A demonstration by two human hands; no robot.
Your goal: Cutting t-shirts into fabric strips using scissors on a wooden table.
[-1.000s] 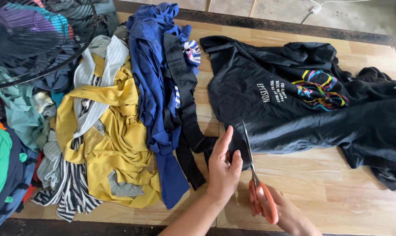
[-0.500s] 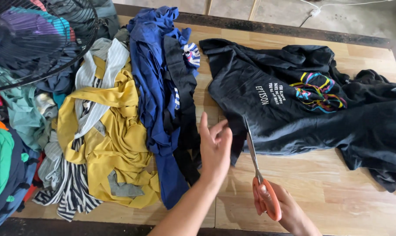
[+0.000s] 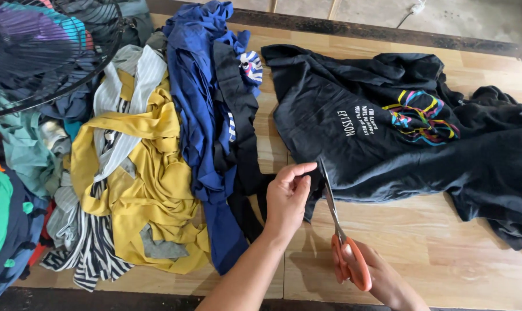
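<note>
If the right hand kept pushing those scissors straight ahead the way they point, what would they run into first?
Most likely the black T-shirt. The right hand holds the orange-handled scissors with the blades aimed up the table, tips already at the shirt's lower edge, beside the left hand pinching the fabric.

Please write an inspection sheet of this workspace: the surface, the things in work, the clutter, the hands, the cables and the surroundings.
Surface: wooden table, bare boards near the front right.
Things in work: black T-shirt lying spread out, coloured print facing up; scissors with orange handles, blades at its lower edge.
Clutter: pile of cloth strips on the left, yellow, blue, striped.
Hands: left hand pinches the shirt's edge beside the blades; right hand holds the scissors.
Cables: white cord on the floor beyond the table.
Surroundings: fan guard at top left.
</note>
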